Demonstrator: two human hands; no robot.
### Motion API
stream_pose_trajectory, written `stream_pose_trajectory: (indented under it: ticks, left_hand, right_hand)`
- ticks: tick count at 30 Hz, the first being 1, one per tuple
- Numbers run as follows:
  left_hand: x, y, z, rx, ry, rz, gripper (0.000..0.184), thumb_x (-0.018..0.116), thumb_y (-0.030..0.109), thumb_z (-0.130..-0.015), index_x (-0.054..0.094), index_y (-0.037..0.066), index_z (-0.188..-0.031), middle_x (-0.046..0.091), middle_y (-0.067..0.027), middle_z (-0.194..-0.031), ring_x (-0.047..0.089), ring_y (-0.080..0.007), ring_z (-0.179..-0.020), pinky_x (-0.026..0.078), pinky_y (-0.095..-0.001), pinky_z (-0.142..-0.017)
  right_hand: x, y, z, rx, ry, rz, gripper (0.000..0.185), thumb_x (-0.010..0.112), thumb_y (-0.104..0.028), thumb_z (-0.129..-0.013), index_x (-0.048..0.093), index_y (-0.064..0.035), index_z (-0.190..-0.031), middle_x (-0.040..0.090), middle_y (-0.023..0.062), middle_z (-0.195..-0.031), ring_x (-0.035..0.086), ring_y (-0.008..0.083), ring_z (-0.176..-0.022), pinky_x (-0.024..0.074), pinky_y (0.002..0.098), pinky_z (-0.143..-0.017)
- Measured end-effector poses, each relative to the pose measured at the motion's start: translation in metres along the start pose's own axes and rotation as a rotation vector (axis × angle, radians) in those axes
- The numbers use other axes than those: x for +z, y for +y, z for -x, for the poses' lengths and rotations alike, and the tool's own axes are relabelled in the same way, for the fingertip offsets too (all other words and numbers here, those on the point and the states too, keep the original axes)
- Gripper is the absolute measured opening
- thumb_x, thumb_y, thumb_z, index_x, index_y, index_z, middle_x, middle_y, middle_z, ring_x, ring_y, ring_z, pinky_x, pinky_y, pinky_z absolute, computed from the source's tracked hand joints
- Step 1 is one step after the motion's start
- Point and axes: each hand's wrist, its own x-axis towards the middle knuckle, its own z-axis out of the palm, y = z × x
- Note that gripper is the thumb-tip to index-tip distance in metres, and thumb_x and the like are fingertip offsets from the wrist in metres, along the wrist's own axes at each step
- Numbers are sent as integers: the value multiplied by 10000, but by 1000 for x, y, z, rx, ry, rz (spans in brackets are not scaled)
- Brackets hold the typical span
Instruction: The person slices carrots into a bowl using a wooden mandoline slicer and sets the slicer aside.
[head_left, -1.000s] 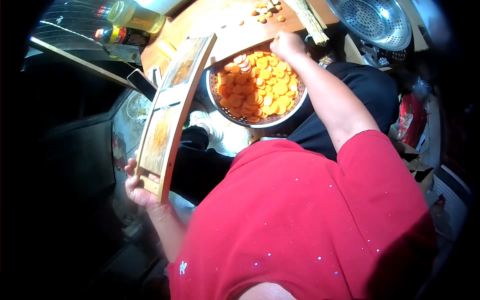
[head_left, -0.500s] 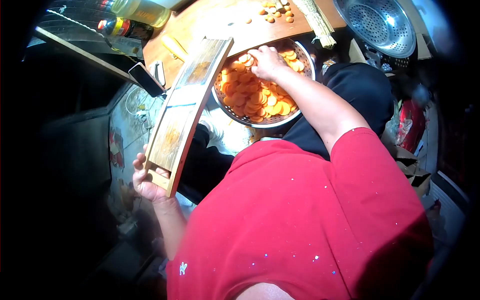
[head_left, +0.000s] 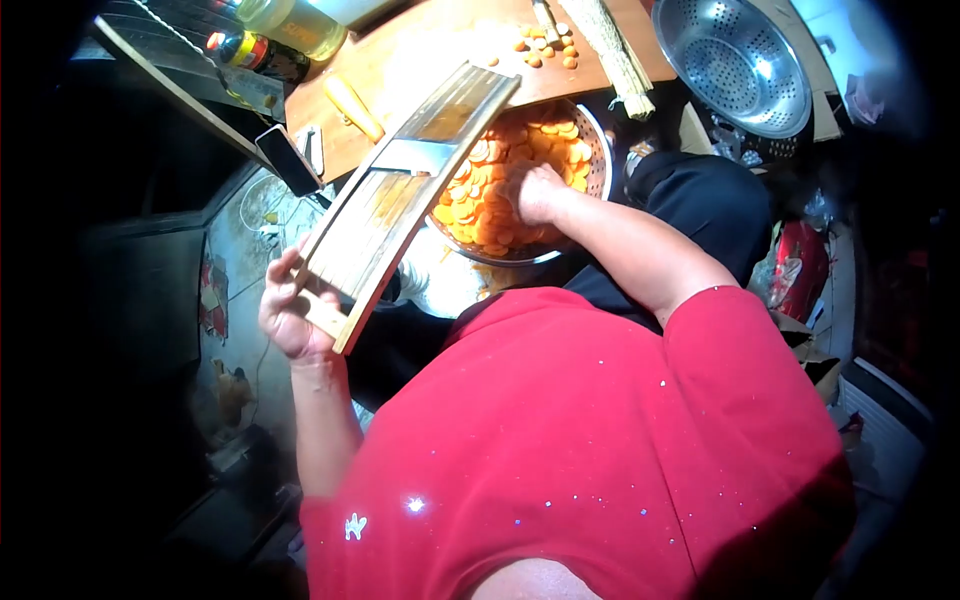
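Among round carrot slices (head_left: 470, 205), right hand (head_left: 543, 195), fingers unclear, left fingers (head_left: 282, 270) clamping wooden slicer (head_left: 375, 210)

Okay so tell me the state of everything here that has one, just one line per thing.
Wooden slicer: held tilted, blade plate fitted
Left hand: closed on the slicer's end
Right hand: among the slices, fingers mostly hidden
Carrots: sliced into rounds, heaped
Near colander: well filled
Far colander: open side showing
Phone: screen dark
Dark bottle: capped
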Motion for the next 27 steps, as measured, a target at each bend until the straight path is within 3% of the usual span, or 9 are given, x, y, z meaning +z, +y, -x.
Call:
stream_pose_trajectory:
  ticks: [2,4,9,12,16,18,22,24,27]
  left_hand:
    - [-6,-8,-15,-32,-14,-4,336,451,48,-673,631,-12,-950,601,-233,-1135,585,-366,-1048,501,-485,-890]
    - [3,-20,-24,-16,47,-76,349,447,56,-691,610,-19,-990,605,-230,-1128,613,-347,-984,530,-435,-815]
    - [15,-43,-32,-24,193,-70,349,430,40,-691,567,-9,-1008,615,-188,-1096,571,-309,-1034,454,-465,-915]
    - [9,-46,-38,-54,234,6,344,450,36,-655,616,-16,-952,614,-208,-1096,553,-343,-1059,424,-487,-966]
    - [11,-43,-38,-89,225,46,311,473,40,-643,604,57,-924,624,-156,-1085,559,-298,-1031,454,-429,-861]
    - [10,-43,-39,-75,239,70,308,452,7,-667,570,13,-952,625,-150,-1035,588,-253,-919,500,-378,-792]
    - [-6,-55,-43,-99,219,216,300,441,-21,-662,558,-27,-938,622,-164,-996,596,-256,-888,518,-349,-791]
    - [-3,-56,-42,-79,183,213,277,457,-7,-657,574,0,-908,618,-159,-1025,587,-268,-922,501,-380,-810]
    - [-3,-61,-43,-69,205,244,289,448,-31,-660,578,-28,-919,620,-174,-1004,588,-260,-912,493,-366,-844]
  right_hand:
    - [-26,-1,18,42,-49,-66,306,637,-190,-716,704,-94,-999,646,123,-1115,604,261,-1049,438,394,-889]
    - [-41,-4,28,111,-50,-35,312,640,-193,-717,698,-85,-1004,634,131,-1124,578,267,-1078,438,391,-899]
    - [-63,-1,43,96,52,-53,303,624,-230,-754,675,-40,-984,613,142,-1084,526,300,-1118,437,398,-953]
    - [-70,0,42,132,53,-71,309,617,-245,-761,675,-53,-996,605,159,-1101,529,317,-1112,439,408,-952]
    - [-114,5,43,336,297,-227,267,582,-248,-778,681,-75,-956,663,158,-1008,626,302,-963,481,385,-887]
    - [-136,13,37,390,442,-327,245,574,-254,-791,688,-87,-931,681,142,-943,646,295,-903,498,366,-840]
    - [-171,16,3,170,560,-535,204,597,-188,-808,677,-65,-949,688,126,-919,663,248,-874,504,321,-808]
    - [-192,-14,-13,64,541,-573,179,617,-123,-845,669,-10,-973,695,78,-888,647,155,-825,500,259,-767]
    - [-213,-60,-43,-127,454,-366,195,632,-157,-850,671,-23,-987,693,90,-907,649,157,-840,503,271,-788]
